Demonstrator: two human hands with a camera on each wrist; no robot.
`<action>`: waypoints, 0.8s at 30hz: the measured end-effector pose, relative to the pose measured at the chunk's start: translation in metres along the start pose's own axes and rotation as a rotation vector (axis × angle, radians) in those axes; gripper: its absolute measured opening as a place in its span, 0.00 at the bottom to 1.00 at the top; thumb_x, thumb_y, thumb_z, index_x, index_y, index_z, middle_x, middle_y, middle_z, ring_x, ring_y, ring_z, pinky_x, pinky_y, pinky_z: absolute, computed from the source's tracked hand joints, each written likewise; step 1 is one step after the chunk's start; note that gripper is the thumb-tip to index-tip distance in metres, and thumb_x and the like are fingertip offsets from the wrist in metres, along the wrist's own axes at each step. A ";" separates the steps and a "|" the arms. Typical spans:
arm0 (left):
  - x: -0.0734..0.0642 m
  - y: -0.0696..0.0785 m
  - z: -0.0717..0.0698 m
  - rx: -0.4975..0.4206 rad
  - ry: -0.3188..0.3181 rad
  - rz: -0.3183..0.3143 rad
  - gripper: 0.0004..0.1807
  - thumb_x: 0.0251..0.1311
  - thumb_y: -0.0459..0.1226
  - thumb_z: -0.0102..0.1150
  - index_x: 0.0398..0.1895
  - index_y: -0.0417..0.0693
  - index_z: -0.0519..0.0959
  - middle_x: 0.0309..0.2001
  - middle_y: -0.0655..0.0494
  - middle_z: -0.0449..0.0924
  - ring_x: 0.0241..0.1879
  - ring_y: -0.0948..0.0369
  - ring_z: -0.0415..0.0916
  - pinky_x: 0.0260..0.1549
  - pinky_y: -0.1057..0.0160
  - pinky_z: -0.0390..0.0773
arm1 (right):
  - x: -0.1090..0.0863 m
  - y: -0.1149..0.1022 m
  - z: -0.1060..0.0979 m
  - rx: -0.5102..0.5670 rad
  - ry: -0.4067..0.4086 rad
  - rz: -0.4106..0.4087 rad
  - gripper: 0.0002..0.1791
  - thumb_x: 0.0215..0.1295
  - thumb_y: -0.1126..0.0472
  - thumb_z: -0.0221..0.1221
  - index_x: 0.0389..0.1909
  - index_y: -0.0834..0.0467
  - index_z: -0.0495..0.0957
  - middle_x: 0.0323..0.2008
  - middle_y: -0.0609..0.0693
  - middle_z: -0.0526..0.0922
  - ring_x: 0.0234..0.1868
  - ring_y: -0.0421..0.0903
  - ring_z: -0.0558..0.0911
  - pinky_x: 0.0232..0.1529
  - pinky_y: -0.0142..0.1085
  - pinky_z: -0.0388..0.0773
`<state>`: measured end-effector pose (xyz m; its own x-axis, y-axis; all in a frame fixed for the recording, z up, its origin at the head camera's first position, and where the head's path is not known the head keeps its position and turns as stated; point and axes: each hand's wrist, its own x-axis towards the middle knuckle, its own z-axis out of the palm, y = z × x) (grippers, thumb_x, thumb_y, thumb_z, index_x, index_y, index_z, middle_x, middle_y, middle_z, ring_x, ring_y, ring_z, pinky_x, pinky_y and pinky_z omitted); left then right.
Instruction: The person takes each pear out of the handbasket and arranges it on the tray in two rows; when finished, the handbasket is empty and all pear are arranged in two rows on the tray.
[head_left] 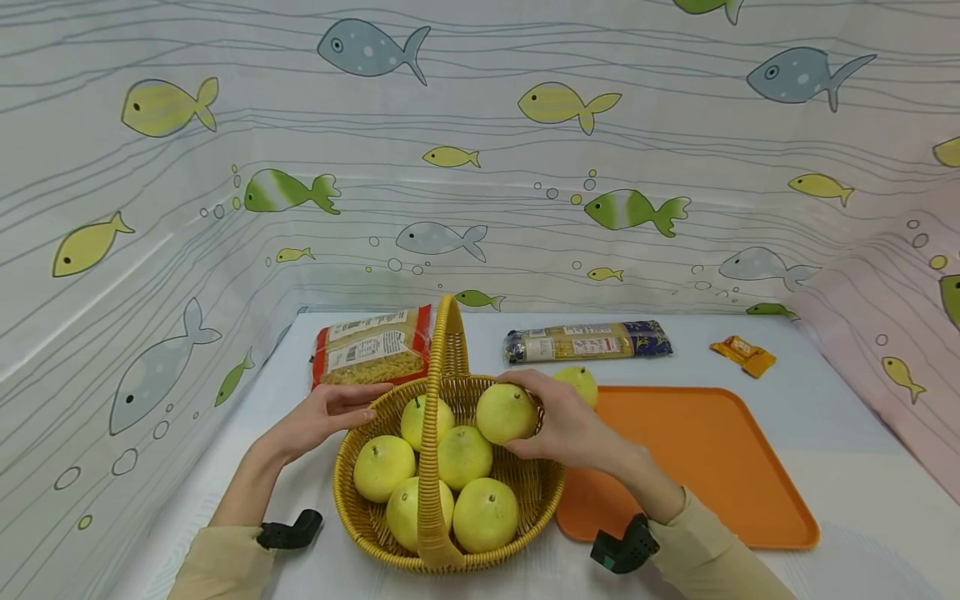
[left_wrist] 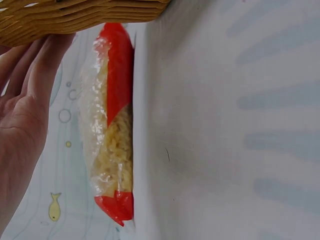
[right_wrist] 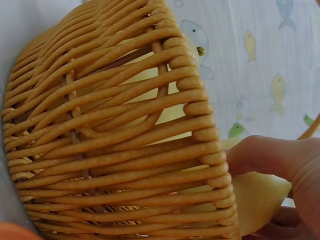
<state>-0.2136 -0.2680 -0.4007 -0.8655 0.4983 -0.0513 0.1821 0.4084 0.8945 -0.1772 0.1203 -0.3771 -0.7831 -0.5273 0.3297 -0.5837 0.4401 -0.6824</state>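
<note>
A wicker basket [head_left: 360, 533] with a tall arched handle stands in front of me, holding several round yellow-green pears [head_left: 486, 515]. My right hand [head_left: 573, 425] grips one pear [head_left: 506, 414] at the basket's right rear, thumb on the near side and fingers round the far side. In the right wrist view, that pear [right_wrist: 257, 200] shows just past the woven rim, partly covered by the thumb. At the left rear of the rim, my left hand [head_left: 322, 418] touches the basket with its fingers extended. Another pear [head_left: 577, 383] is outside the basket, partly behind my right hand.
An orange tray [head_left: 690, 467] lies to the right of the basket. Behind are a red-edged pasta bag [head_left: 375, 346] and a long pasta packet [head_left: 588, 342]. A small orange wrapped snack [head_left: 742, 355] lies at the back right. Fish-patterned sheeting [head_left: 480, 208] encloses the table's back and sides.
</note>
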 end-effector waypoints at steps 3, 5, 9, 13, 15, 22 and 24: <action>0.000 0.000 0.000 0.000 0.001 -0.002 0.26 0.70 0.41 0.58 0.70 0.47 0.72 0.70 0.42 0.68 0.69 0.42 0.65 0.53 0.71 0.73 | 0.000 0.001 -0.001 0.018 -0.004 -0.001 0.40 0.47 0.64 0.75 0.65 0.56 0.71 0.59 0.48 0.79 0.51 0.43 0.81 0.51 0.38 0.80; 0.000 -0.001 0.000 0.001 0.002 -0.003 0.26 0.70 0.41 0.58 0.70 0.47 0.72 0.70 0.42 0.68 0.69 0.42 0.65 0.53 0.71 0.73 | 0.000 0.001 -0.003 0.025 -0.005 -0.004 0.40 0.47 0.64 0.75 0.65 0.56 0.71 0.59 0.49 0.79 0.52 0.44 0.81 0.51 0.39 0.80; 0.000 -0.001 0.000 0.003 0.001 -0.001 0.26 0.70 0.41 0.58 0.70 0.47 0.72 0.70 0.42 0.68 0.69 0.42 0.65 0.53 0.71 0.74 | -0.001 -0.001 -0.006 0.047 -0.009 -0.005 0.41 0.48 0.64 0.75 0.66 0.57 0.71 0.59 0.50 0.79 0.53 0.46 0.82 0.51 0.41 0.81; 0.000 -0.001 0.000 0.000 0.001 0.004 0.26 0.70 0.41 0.58 0.70 0.47 0.72 0.70 0.42 0.69 0.69 0.42 0.65 0.53 0.71 0.74 | 0.000 -0.002 -0.009 0.074 -0.021 0.017 0.40 0.49 0.64 0.75 0.66 0.58 0.71 0.59 0.50 0.79 0.53 0.46 0.81 0.51 0.41 0.81; 0.001 -0.002 0.000 -0.003 0.002 0.004 0.26 0.70 0.41 0.58 0.70 0.46 0.72 0.70 0.42 0.69 0.69 0.42 0.65 0.53 0.71 0.74 | 0.000 -0.002 -0.010 0.074 -0.023 0.014 0.40 0.49 0.64 0.75 0.66 0.58 0.71 0.58 0.50 0.80 0.54 0.47 0.81 0.52 0.42 0.81; 0.001 -0.001 0.000 0.012 0.002 0.001 0.26 0.70 0.42 0.58 0.70 0.47 0.72 0.70 0.42 0.69 0.68 0.43 0.67 0.53 0.70 0.74 | -0.002 -0.007 -0.019 0.074 -0.041 0.023 0.41 0.49 0.63 0.76 0.66 0.56 0.72 0.61 0.48 0.78 0.56 0.47 0.80 0.57 0.44 0.78; 0.001 -0.001 -0.001 0.018 0.004 -0.001 0.26 0.70 0.42 0.58 0.70 0.48 0.72 0.70 0.42 0.69 0.67 0.43 0.68 0.54 0.70 0.75 | -0.003 -0.009 -0.023 0.076 -0.046 0.022 0.40 0.49 0.62 0.76 0.66 0.54 0.72 0.62 0.48 0.77 0.58 0.47 0.79 0.59 0.46 0.77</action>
<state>-0.2147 -0.2686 -0.4008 -0.8674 0.4950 -0.0501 0.1898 0.4222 0.8864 -0.1750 0.1346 -0.3572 -0.7841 -0.5514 0.2848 -0.5467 0.3966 -0.7374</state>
